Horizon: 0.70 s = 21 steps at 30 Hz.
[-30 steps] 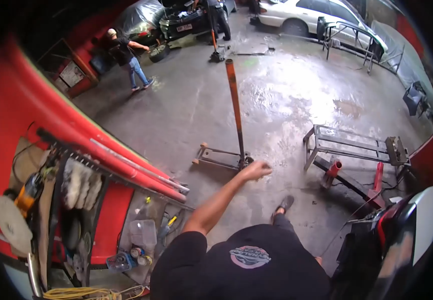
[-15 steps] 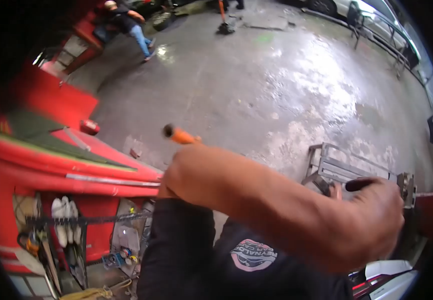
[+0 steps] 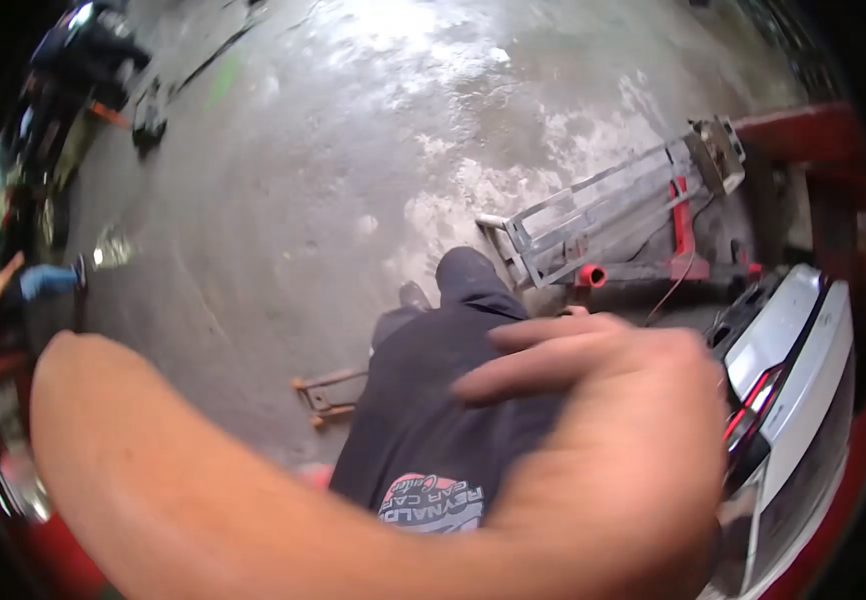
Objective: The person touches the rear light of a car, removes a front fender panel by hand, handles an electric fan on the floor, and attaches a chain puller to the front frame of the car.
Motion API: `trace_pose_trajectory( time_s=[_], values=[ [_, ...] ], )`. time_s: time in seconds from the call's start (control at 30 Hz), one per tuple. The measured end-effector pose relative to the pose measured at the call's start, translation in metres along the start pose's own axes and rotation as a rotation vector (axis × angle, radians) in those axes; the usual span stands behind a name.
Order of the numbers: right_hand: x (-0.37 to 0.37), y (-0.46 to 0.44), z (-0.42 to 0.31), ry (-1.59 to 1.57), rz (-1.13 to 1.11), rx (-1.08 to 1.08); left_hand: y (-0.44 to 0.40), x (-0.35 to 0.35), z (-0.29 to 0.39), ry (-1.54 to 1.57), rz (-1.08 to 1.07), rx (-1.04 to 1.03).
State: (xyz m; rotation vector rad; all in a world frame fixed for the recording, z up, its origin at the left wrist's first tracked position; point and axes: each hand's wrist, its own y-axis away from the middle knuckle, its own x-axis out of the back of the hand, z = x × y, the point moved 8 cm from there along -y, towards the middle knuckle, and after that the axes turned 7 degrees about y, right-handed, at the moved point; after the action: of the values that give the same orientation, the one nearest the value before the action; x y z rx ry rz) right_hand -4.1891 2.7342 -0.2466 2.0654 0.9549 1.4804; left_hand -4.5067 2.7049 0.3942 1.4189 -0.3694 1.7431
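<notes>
Head view: the left hand [image 3: 613, 400] hangs before the dark shirt [image 3: 418, 400], its grip released, fingers loosely bent; the mostly hidden right hand [image 3: 575, 311] I cannot tell. Beyond stands a metal frame [image 3: 608, 212].

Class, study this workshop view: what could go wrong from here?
The person's bare left hand, looming in the foreground, may block part of the view. Someone could trip over the low grey rectangular metal frame or the red metal post near it. The glossy grey concrete floor, if wet, might be slippery.
</notes>
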Motion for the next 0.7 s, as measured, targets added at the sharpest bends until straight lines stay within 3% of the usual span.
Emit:
trace_pose_trajectory(
  time_s=[0.07,0.1,0.13,0.17,0.23,0.27,0.37,0.4,0.43,0.47,0.53,0.63,0.7],
  values=[
    [-0.014,0.005,0.038,-0.072,0.068,-0.142,-0.018,0.008,-0.076,0.007,-0.059,0.018],
    [-0.008,0.0,0.024,-0.084,0.277,-0.086,-0.029,0.008,-0.123,0.04,-0.077,0.061],
    [-0.03,-0.019,0.033,-0.213,0.177,-0.229,-0.04,-0.002,-0.18,0.083,-0.092,0.146],
    [-0.031,-0.026,0.023,-0.34,0.07,-0.369,-0.049,-0.015,-0.245,0.235,0.055,0.193],
    [-0.018,-0.043,-0.006,-0.588,-0.147,-0.632,-0.071,-0.048,-0.366,0.116,-0.064,0.413],
    [-0.007,-0.067,-0.02,-0.722,-0.099,-0.611,-0.075,-0.073,-0.428,0.111,0.066,0.449],
    [0.078,-0.161,-0.077,-0.623,-0.032,-0.47,-0.067,-0.168,-0.6,0.111,0.19,0.64],
    [0.106,-0.209,-0.087,-0.549,0.051,-0.316,-0.058,-0.215,-0.649,0.313,0.207,0.757],
    [0.135,-0.247,-0.092,-0.452,0.118,-0.169,-0.045,-0.256,-0.683,0.374,0.435,0.682],
    [0.204,-0.258,-0.124,-0.541,0.269,-0.092,-0.029,-0.319,-0.716,0.976,0.349,0.94],
    [0.304,-0.301,-0.151,-0.454,0.519,0.133,-0.002,-0.42,-0.733,1.436,0.671,1.301],
    [0.451,-0.335,-0.173,-0.539,0.519,-0.054,-0.021,-0.483,-0.732,1.673,0.436,1.573],
    [0.498,-0.37,-0.155,-0.534,0.604,-0.122,-0.075,-0.484,-0.748,1.696,0.239,1.543]
  ],
)
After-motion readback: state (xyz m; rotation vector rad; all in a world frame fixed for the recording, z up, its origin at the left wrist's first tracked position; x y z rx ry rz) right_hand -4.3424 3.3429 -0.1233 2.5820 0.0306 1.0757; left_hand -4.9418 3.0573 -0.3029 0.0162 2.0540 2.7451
